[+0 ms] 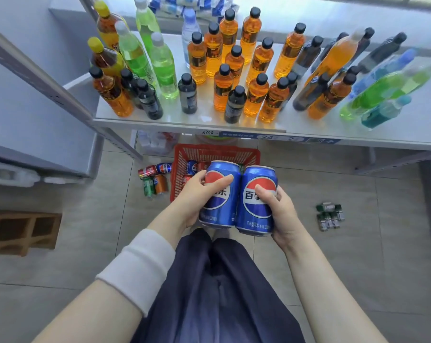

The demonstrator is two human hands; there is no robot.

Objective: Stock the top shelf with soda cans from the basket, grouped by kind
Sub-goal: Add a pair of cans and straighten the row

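As the left hand (194, 191) wrapped the left can (220, 201) and the right hand (283, 214) the right can (256, 206) — touching, basket (209, 150) just beyond — packed bottles (223, 91) could topple if nudged.

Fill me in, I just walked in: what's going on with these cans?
A person stands over a red basket on the floor. The left hand grips the left can and the right hand the right can, both blue, upright and side by side. More cans lie in the basket and a few on the floor beside it. The shelf ahead holds bottles; no cans show on it.
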